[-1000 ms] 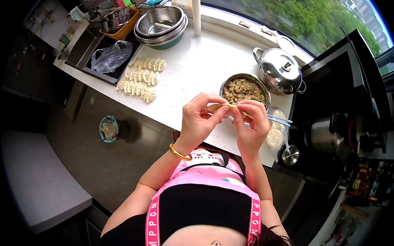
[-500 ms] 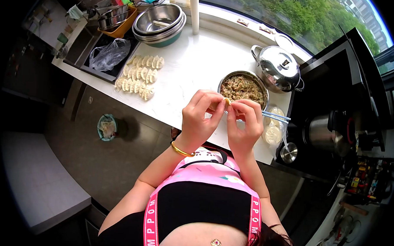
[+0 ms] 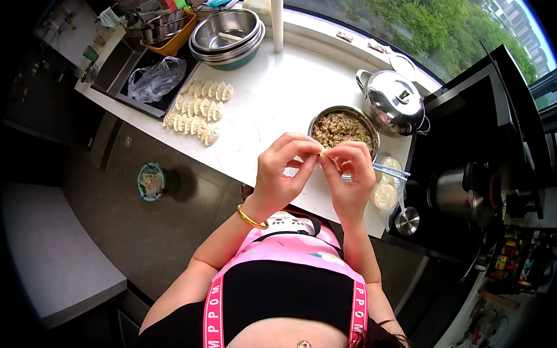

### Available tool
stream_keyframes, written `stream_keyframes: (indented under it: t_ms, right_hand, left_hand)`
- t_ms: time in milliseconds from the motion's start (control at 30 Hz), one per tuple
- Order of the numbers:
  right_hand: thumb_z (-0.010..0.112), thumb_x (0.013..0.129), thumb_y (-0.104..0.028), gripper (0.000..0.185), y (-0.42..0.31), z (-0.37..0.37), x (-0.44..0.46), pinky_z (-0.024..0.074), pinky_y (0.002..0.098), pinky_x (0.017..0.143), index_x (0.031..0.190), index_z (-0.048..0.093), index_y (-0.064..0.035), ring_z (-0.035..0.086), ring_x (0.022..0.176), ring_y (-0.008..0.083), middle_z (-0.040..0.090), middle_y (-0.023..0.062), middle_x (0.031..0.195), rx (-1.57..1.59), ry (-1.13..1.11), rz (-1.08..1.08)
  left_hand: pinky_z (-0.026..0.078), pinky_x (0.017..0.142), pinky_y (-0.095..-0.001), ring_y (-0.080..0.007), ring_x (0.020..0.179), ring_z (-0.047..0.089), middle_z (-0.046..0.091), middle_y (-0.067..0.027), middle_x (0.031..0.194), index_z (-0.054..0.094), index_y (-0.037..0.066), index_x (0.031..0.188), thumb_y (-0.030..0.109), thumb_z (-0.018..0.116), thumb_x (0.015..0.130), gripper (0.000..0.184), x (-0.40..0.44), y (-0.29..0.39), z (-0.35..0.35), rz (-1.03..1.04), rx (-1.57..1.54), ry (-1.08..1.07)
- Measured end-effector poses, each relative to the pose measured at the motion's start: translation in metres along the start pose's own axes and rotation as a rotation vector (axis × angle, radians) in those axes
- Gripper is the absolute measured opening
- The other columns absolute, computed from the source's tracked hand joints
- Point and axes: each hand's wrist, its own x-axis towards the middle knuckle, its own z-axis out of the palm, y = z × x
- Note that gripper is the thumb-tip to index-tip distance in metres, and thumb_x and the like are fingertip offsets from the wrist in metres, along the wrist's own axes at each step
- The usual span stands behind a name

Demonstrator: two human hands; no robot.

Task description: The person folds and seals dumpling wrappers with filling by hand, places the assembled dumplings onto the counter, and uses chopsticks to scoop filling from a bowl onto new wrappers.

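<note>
Over the near edge of the white counter, my left hand (image 3: 286,172) and my right hand (image 3: 351,174) meet fingertip to fingertip. Both pinch a dumpling (image 3: 323,153) between thumbs and forefingers; most of it is hidden by the fingers. Just beyond them stands a metal bowl of minced filling (image 3: 341,130), partly covered by my right hand. Blue chopsticks (image 3: 391,170) poke out to the right of that hand. Round dumpling wrappers (image 3: 386,193) in clear plastic lie beside it. Rows of finished, pleated dumplings (image 3: 196,109) rest on the counter to the left.
A lidded steel pot (image 3: 396,101) stands behind the filling bowl, near the window. Stacked metal bowls (image 3: 226,38) and a white roll (image 3: 277,20) are at the back. A plastic bag (image 3: 157,80) lies by the sink. The stove with another pot (image 3: 457,188) is at right.
My hands have shifted slightly down and still pinch the dumpling, with less of it showing between the fingertips. The right fingers are curled more. The camera view has moved a little.
</note>
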Motion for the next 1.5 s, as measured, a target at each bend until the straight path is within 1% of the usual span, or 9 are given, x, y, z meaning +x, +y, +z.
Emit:
stream_keyframes:
  t_ms: [100, 200, 367, 700, 900, 1067, 1300, 1367, 1500]
  right_hand:
    - [0.074, 0.077, 0.000, 0.012, -0.003, -0.005, 0.004, 0.0477, 0.0253, 0.062, 0.087, 0.069, -0.0055, 0.060, 0.078, 0.0150, 0.060, 0.0045, 0.094, 0.056, -0.019, 0.162]
    - [0.074, 0.074, -0.001, 0.017, 0.001, -0.006, 0.007, 0.0452, 0.0362, 0.089, 0.090, 0.070, -0.0037, 0.061, 0.099, 0.0261, 0.065, 0.0082, 0.102, -0.086, -0.076, -0.045]
    - [0.073, 0.075, -0.001, 0.013, 0.011, 0.000, 0.008, 0.0448, 0.0371, 0.087, 0.086, 0.068, -0.0040, 0.062, 0.095, 0.0267, 0.066, 0.0083, 0.092, -0.145, -0.023, -0.170]
    - [0.071, 0.074, -0.001, 0.012, 0.019, 0.006, 0.007, 0.0406, 0.0374, 0.084, 0.083, 0.064, -0.0053, 0.062, 0.093, 0.0268, 0.065, 0.0081, 0.086, -0.269, 0.043, -0.251]
    - [0.073, 0.075, -0.004, 0.024, -0.005, -0.001, 0.014, 0.0422, 0.0397, 0.089, 0.097, 0.065, -0.0022, 0.060, 0.095, 0.0290, 0.064, 0.0106, 0.098, -0.166, 0.038, -0.132]
    - [0.073, 0.077, 0.004, 0.020, 0.019, -0.010, 0.003, 0.0481, 0.0245, 0.058, 0.094, 0.065, -0.0006, 0.060, 0.074, 0.0165, 0.063, 0.0104, 0.091, -0.011, 0.089, -0.075]
    - [0.075, 0.073, 0.005, 0.019, 0.017, -0.003, 0.001, 0.0483, 0.0273, 0.060, 0.088, 0.066, -0.0025, 0.060, 0.072, 0.0184, 0.062, 0.0090, 0.085, -0.122, 0.166, -0.091]
    - [0.077, 0.071, 0.003, 0.021, 0.019, -0.002, -0.001, 0.0474, 0.0310, 0.064, 0.087, 0.067, -0.0041, 0.059, 0.074, 0.0221, 0.062, 0.0088, 0.084, -0.273, 0.151, -0.270]
    - [0.079, 0.070, 0.000, 0.022, 0.016, -0.004, 0.003, 0.0458, 0.0322, 0.068, 0.088, 0.068, -0.0055, 0.058, 0.078, 0.0234, 0.061, 0.0084, 0.085, -0.219, 0.047, -0.229]
  left_hand:
    - [0.061, 0.067, -0.0233, -0.0141, 0.082, 0.067, 0.064, -0.0086, 0.101, 0.068, 0.001, 0.094, -0.010, 0.063, 0.082, 0.017, 0.000, -0.001, -0.001, -0.032, -0.029, -0.045]
    - [0.059, 0.063, -0.0252, -0.0161, 0.081, 0.069, 0.066, -0.0081, 0.096, 0.064, 0.003, 0.100, -0.005, 0.065, 0.083, 0.019, -0.002, -0.004, 0.001, -0.031, -0.052, -0.047]
    - [0.061, 0.069, -0.0258, -0.0183, 0.089, 0.070, 0.062, -0.0124, 0.102, 0.046, -0.002, 0.116, -0.006, 0.062, 0.086, 0.034, -0.006, 0.001, 0.003, -0.129, -0.070, -0.059]
    - [0.061, 0.074, -0.0265, -0.0194, 0.095, 0.068, 0.062, -0.0158, 0.114, 0.049, -0.004, 0.126, -0.004, 0.060, 0.088, 0.040, 0.000, 0.002, 0.003, -0.230, -0.124, -0.083]
    - [0.061, 0.078, -0.0297, -0.0186, 0.103, 0.065, 0.062, -0.0130, 0.118, 0.055, -0.005, 0.123, -0.002, 0.055, 0.093, 0.031, 0.003, -0.008, -0.002, -0.434, -0.416, -0.147]
    - [0.062, 0.075, -0.0288, -0.0198, 0.102, 0.065, 0.062, -0.0112, 0.112, 0.058, -0.003, 0.118, -0.001, 0.056, 0.093, 0.025, 0.005, -0.006, 0.001, -0.447, -0.480, -0.126]
    - [0.060, 0.060, -0.0226, -0.0170, 0.084, 0.070, 0.063, -0.0080, 0.100, 0.063, -0.002, 0.106, 0.000, 0.064, 0.090, 0.016, 0.004, -0.010, 0.011, -0.398, -0.343, -0.045]
    - [0.059, 0.059, -0.0220, -0.0159, 0.081, 0.070, 0.063, -0.0079, 0.099, 0.063, -0.002, 0.103, 0.000, 0.064, 0.089, 0.015, 0.005, -0.010, 0.013, -0.370, -0.299, -0.008]
    - [0.059, 0.059, -0.0216, -0.0145, 0.078, 0.070, 0.064, -0.0083, 0.099, 0.067, -0.001, 0.096, -0.003, 0.065, 0.086, 0.010, 0.006, -0.008, 0.011, -0.147, -0.093, 0.026]
